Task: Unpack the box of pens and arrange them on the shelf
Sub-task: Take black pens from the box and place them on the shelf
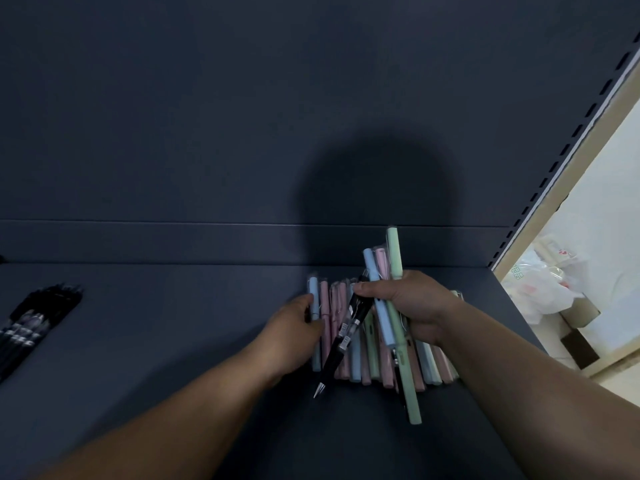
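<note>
Dim, head shadow on shelf (pixel 173 323), edges warped

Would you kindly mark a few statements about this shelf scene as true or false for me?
1. The right hand grips several pens, among them a light green pen and a black pen. True.
2. The left hand holds a cardboard box. False: it touches the left end of the row of pastel pens; no box is in view.
3. A bundle of dark pens lies at the far left of the shelf. True.
4. The pastel pens stand upright in a cup. False: they lie flat, side by side.
</note>
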Available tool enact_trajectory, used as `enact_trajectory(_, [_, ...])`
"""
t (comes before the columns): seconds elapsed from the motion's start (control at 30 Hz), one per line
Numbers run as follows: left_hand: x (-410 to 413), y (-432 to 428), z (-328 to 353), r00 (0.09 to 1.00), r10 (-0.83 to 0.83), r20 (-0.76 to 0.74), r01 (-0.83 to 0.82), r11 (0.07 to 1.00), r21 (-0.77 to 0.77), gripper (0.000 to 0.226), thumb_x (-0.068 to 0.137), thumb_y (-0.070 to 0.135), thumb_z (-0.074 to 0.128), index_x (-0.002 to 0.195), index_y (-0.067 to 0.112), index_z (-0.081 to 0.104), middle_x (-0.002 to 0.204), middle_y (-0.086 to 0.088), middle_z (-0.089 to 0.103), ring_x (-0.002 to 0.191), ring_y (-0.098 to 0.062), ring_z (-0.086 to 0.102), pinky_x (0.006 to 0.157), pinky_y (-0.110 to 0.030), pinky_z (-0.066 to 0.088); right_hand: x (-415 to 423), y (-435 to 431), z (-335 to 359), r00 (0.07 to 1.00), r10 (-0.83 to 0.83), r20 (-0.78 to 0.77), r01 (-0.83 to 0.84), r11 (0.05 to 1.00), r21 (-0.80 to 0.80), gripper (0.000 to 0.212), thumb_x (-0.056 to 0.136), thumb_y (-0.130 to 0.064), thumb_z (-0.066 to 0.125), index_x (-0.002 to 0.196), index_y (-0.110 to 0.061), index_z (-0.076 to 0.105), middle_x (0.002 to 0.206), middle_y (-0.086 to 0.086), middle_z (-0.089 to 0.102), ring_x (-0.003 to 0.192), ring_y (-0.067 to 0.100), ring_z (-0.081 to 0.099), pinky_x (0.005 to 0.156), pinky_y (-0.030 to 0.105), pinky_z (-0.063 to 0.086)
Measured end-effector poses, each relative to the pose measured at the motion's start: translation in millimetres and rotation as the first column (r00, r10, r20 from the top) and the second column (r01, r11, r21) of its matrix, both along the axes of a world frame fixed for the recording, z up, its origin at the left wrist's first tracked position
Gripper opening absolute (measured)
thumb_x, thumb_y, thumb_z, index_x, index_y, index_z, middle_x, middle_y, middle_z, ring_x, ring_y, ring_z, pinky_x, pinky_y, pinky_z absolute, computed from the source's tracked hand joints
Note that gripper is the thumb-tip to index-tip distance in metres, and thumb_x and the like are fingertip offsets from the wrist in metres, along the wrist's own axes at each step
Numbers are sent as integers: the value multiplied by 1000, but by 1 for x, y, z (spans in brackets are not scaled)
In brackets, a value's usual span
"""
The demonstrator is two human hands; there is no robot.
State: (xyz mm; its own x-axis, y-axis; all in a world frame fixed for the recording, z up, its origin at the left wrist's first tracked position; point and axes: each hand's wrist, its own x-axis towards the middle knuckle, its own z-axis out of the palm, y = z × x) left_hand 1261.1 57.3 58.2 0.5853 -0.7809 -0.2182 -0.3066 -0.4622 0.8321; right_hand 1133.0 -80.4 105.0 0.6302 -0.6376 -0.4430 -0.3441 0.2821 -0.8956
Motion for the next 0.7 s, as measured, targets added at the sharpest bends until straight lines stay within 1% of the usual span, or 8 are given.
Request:
enact_trajectory(0.07, [-1, 2, 3, 995, -13, 98, 10, 999, 31, 49, 96, 27, 52, 142, 16, 41, 136, -4, 52, 117, -13, 52, 87, -10, 33, 1, 0, 0, 1000, -2, 8, 2, 1000, -17, 30, 67, -20, 86, 86, -7, 67, 68, 2, 67, 64, 16, 65, 57, 27, 50])
enact_trajectory(0.17, [-2, 7, 9, 970, -19, 242, 22, 1000, -10, 45, 95, 41, 47, 136, 21, 49, 134, 3, 49, 120, -7, 46, 91, -10, 26, 4, 1, 1, 999, 10, 31, -9, 1000, -20, 23, 70, -17, 84, 82, -8, 67, 58, -3, 67, 56, 11, 65, 53, 24, 50])
enact_trajectory(0.27, [-10, 13, 18, 982, -102, 160, 116, 990, -79, 45, 91, 48, 51, 132, 29, 51, 117, 15, 55, 108, 1, 53, 87, -11, 37, 10, 5, 5, 997, 17, 80, -18, 1000, 18, 19, 72, -13, 82, 81, -6, 66, 55, 0, 67, 51, 12, 66, 48, 22, 50])
enact_trajectory(0.37, [-15, 17, 23, 982, -186, 15, 187, 971, -149, 40, 94, 30, 55, 133, 26, 48, 104, 14, 63, 95, -4, 62, 89, -17, 47, 18, 10, 9, 995, 14, 101, -19, 998, 55, 19, 74, -11, 81, 84, -3, 66, 56, 3, 67, 50, 14, 66, 47, 23, 51])
enact_trajectory(0.47, [-12, 21, 28, 987, -159, 21, 160, 976, -146, 25, 96, 21, 51, 121, 22, 51, 81, 10, 59, 70, -4, 56, 69, -18, 47, 24, 15, 12, 991, -15, 133, -7, 987, 163, 22, 75, -12, 79, 91, -1, 68, 62, 7, 65, 46, 16, 62, 45, 25, 51])
enact_trajectory(0.57, [-15, 24, 31, 962, -106, -253, 60, 981, -183, 8, 98, 18, 49, 101, 16, 56, 62, 7, 53, 49, 0, 47, 51, -15, 40, 28, 16, 10, 954, -99, 284, -3, 941, 338, 25, 66, -11, 78, 88, -10, 68, 80, 7, 64, 46, 9, 57, 46, 23, 50])
enact_trajectory(0.63, [-20, 25, 34, 829, -111, -548, -12, 976, -216, 11, 99, 15, 48, 97, 11, 57, 66, 2, 58, 56, -5, 53, 53, -18, 45, 27, 17, 6, 899, -163, 407, -28, 905, 425, 20, 71, -11, 71, 89, -14, 62, 77, 3, 63, 47, 6, 53, 47, 21, 48])
enact_trajectory(0.7, [-24, 25, 37, 650, -170, -740, -29, 968, -248, 16, 99, 12, 46, 104, 4, 58, 83, -9, 65, 71, -16, 62, 61, -26, 54, 24, 16, 2, 854, -214, 474, -33, 887, 460, 10, 85, -10, 63, 90, -16, 57, 70, -2, 59, 47, 5, 50, 47, 21, 48])
